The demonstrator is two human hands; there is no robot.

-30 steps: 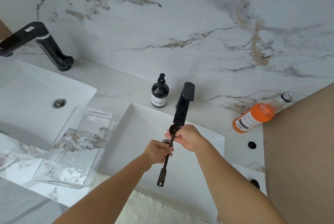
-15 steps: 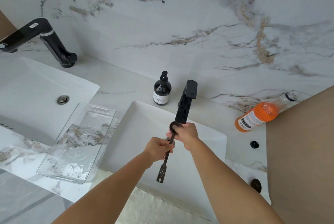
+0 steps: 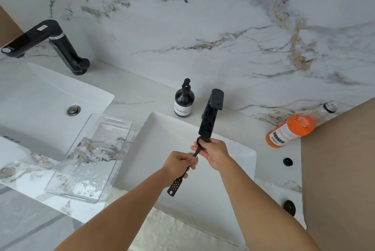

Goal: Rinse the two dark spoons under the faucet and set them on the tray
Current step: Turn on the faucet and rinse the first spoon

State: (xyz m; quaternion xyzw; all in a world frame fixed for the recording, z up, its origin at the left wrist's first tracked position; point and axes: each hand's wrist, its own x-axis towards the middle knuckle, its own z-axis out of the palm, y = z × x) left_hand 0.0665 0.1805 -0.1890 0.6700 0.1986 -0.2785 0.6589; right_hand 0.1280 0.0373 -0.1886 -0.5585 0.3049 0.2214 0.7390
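Note:
I hold one dark spoon (image 3: 176,184) over the white right-hand sink (image 3: 239,157). Its perforated handle end points down towards me, and its bowl sits just under the spout of the black faucet (image 3: 210,117). My left hand (image 3: 179,162) is shut around the handle's middle. My right hand (image 3: 214,152) wraps the spoon's bowl, with the fingers over it. No stream of water can be made out. The clear tray (image 3: 60,171) lies on the counter left of the sink, with nothing in it. A second dark spoon is not in sight.
A dark pump bottle (image 3: 184,101) stands behind the sink, left of the faucet. An orange bottle (image 3: 292,130) lies on its side at the right. A second sink (image 3: 40,98) and black faucet (image 3: 52,44) sit at the left. A brown panel (image 3: 341,169) borders the right.
My right hand's fingers have shifted over the spoon's bowl under the spout, turning it. The left hand has kept its hold on the handle. The view has tilted slightly.

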